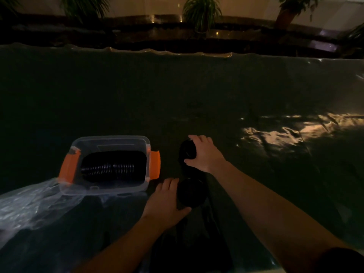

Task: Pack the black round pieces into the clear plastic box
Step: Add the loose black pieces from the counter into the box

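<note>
Head view: the scene is dim. A clear plastic box (110, 164) with orange latches (69, 167) on its two short sides stands open on the dark tabletop (177, 99), left of the hands. Inside it a row of black round pieces (112, 166) stands on edge, packed side by side, their rims catching faint light. A sheet of crumpled clear plastic (29, 205) lies at the box's near left corner, touching it.

Just right of the box, the left hand (165, 200) is curled around a black round piece (192, 193), fingers over its far side and thumb under its near edge. Farther from the person, the right hand (204, 154) grips a second black piece (187, 151) from the right, fingers above and thumb below. Whether each is a single piece or a small stack cannot be told in the dark. The two held pieces sit near each other, apart from the box.

Potted plants (201, 10) stand beyond the tabletop's far edge.
</note>
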Action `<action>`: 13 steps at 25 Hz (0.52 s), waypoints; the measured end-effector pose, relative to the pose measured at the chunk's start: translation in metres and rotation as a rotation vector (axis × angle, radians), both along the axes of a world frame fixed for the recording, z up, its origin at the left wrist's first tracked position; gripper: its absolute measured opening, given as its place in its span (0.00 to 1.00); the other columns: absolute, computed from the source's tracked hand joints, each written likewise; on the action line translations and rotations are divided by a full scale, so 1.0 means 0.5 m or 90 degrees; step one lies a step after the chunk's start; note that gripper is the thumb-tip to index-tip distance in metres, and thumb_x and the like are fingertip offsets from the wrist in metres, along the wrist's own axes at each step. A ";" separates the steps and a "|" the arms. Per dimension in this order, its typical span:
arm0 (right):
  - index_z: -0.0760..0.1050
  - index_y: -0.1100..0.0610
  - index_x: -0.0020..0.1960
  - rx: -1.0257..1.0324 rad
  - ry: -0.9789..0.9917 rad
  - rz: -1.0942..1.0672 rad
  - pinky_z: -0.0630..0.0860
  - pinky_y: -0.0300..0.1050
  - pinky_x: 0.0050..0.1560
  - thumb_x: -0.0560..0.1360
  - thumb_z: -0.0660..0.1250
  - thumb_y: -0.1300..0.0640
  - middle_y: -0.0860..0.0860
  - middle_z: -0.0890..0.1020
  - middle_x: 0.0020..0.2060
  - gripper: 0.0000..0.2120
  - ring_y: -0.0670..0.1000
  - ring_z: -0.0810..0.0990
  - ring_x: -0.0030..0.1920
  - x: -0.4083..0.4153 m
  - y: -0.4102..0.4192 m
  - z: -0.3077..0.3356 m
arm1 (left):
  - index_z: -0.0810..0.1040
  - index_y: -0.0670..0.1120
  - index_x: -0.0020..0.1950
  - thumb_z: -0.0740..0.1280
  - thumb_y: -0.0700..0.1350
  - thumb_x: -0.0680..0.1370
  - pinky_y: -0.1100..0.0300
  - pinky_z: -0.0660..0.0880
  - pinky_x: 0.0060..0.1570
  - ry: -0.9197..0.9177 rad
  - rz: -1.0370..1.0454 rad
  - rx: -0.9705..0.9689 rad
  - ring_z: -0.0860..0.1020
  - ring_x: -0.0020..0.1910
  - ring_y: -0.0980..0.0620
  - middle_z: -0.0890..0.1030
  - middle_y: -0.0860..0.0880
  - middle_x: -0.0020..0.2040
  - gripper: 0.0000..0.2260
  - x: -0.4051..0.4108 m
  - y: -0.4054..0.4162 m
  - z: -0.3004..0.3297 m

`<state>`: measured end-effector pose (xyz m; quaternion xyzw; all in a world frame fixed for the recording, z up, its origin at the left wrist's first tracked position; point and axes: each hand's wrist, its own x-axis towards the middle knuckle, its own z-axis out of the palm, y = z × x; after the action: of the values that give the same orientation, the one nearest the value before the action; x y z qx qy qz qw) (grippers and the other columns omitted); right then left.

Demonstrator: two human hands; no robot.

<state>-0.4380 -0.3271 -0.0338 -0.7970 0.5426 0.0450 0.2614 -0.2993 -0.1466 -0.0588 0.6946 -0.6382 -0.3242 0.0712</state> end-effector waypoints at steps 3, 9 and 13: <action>0.56 0.45 0.81 0.004 0.051 -0.002 0.68 0.64 0.71 0.67 0.80 0.39 0.54 0.63 0.78 0.51 0.61 0.61 0.77 0.007 -0.005 -0.026 | 0.51 0.50 0.80 0.76 0.66 0.64 0.46 0.66 0.72 0.005 0.019 0.024 0.62 0.75 0.46 0.63 0.49 0.77 0.53 -0.011 -0.012 -0.008; 0.52 0.40 0.82 0.079 0.037 -0.008 0.69 0.64 0.70 0.68 0.81 0.46 0.55 0.61 0.79 0.52 0.62 0.62 0.78 0.011 -0.012 -0.038 | 0.50 0.51 0.80 0.74 0.69 0.63 0.42 0.67 0.70 -0.063 -0.007 0.059 0.62 0.74 0.45 0.63 0.48 0.77 0.55 -0.023 -0.033 -0.028; 0.54 0.44 0.82 0.065 -0.016 -0.053 0.69 0.64 0.72 0.68 0.81 0.46 0.54 0.62 0.77 0.52 0.61 0.61 0.77 -0.024 0.025 0.002 | 0.56 0.51 0.78 0.71 0.72 0.63 0.43 0.69 0.68 -0.097 -0.014 0.049 0.65 0.72 0.43 0.66 0.46 0.74 0.51 -0.031 -0.037 -0.035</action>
<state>-0.4501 -0.3148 -0.0328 -0.7600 0.5689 0.0513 0.3101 -0.3148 -0.1654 -0.0766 0.7126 -0.6361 -0.2958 -0.0078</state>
